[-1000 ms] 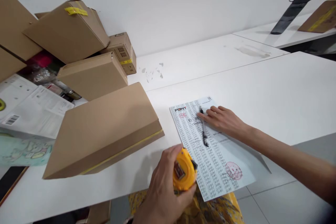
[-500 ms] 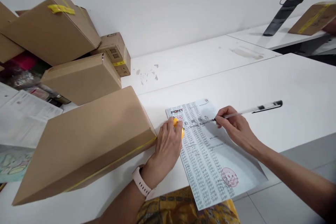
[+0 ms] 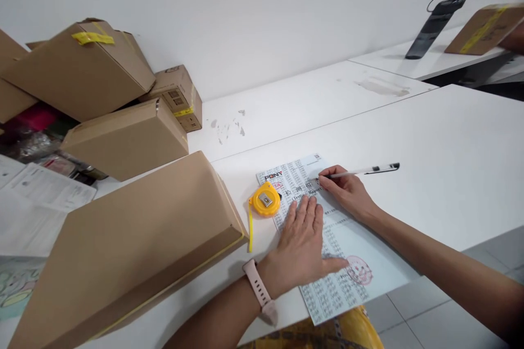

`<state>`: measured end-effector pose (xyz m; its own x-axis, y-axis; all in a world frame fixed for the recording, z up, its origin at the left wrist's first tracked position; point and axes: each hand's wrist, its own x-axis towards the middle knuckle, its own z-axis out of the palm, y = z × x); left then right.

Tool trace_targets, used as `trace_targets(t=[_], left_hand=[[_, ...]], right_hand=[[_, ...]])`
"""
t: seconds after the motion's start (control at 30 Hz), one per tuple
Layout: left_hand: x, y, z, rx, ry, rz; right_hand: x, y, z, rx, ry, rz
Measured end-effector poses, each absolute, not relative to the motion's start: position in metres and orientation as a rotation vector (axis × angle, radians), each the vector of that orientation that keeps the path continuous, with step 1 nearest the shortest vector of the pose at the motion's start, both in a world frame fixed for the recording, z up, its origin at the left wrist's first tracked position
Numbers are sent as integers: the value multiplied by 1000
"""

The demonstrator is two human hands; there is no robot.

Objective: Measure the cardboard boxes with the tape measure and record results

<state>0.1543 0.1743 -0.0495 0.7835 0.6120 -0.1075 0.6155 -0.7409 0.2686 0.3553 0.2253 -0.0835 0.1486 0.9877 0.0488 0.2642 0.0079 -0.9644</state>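
Observation:
My left hand [image 3: 301, 245] lies flat on a printed paper report [image 3: 360, 240], its fingers stretched out and the thumb spread to the side. A pen [image 3: 356, 171] with a clear barrel is pinched in my right hand [image 3: 347, 191], its tip down at the upper part of the report. Just left of my left fingertips rests a yellow tape measure [image 3: 266, 200], touching the report's left edge, with a short length of yellow tape out. The sheet hangs partly over the table's front edge. A large cardboard box [image 3: 135, 234] stands left of the tape measure.
More cardboard boxes [image 3: 126, 139] are piled at the back left, beside printed papers [image 3: 49, 191]. On the white table [image 3: 409, 142] there are worn patches. A dark water bottle [image 3: 436, 24] stands at the back right near another box [image 3: 483, 30] and part of a person's arm [image 3: 513, 41].
My left hand has let go of the tape measure and moved right, flattening onto the report. My right hand with the pen has shifted slightly left and up.

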Motion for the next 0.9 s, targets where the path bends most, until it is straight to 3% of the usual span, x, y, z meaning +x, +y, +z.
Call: trace_targets(t=[0.27, 0.47, 0.9], left_hand=[[152, 214, -69, 2660, 966, 134], [158, 209, -74, 2711, 1044, 292], [162, 208, -78, 2769, 1082, 336]], right_hand=[[347, 255, -73, -1531, -1353, 809], [347, 237, -81, -1415, -1364, 901], [344, 240, -82, -1446, -1481, 866]])
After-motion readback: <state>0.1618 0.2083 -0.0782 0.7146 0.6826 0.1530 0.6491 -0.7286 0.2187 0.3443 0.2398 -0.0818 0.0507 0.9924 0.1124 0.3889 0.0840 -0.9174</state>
